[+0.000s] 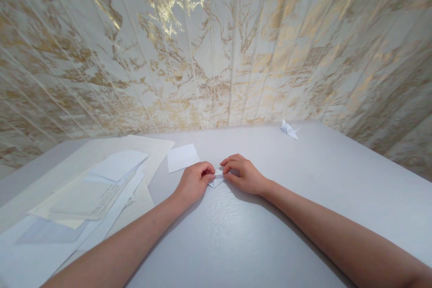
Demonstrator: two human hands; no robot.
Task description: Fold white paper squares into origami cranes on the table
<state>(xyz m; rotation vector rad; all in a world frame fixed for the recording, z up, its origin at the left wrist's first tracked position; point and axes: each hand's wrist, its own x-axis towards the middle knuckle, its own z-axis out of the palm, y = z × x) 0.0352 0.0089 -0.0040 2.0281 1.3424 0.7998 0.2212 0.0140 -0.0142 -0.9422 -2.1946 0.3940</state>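
Observation:
A small piece of folded white paper (216, 182) lies low over the table between my two hands, its pointed end toward me. My left hand (195, 181) pinches its left side between thumb and fingers. On the other side, my right hand (245, 174) grips the right edge with thumb and index finger, the other fingers curled above. The fingers cover both ends of the paper, so its full shape is hidden. Just behind my left hand lies a flat white paper square (183, 157).
On the left, loose sheets and envelopes (118, 166) overlap, with a lined handwritten page (84, 200) among them. A folded paper crane (289, 130) stands at the table's far right. Behind the pale table (216, 243) hangs a white and gold patterned curtain (216, 54).

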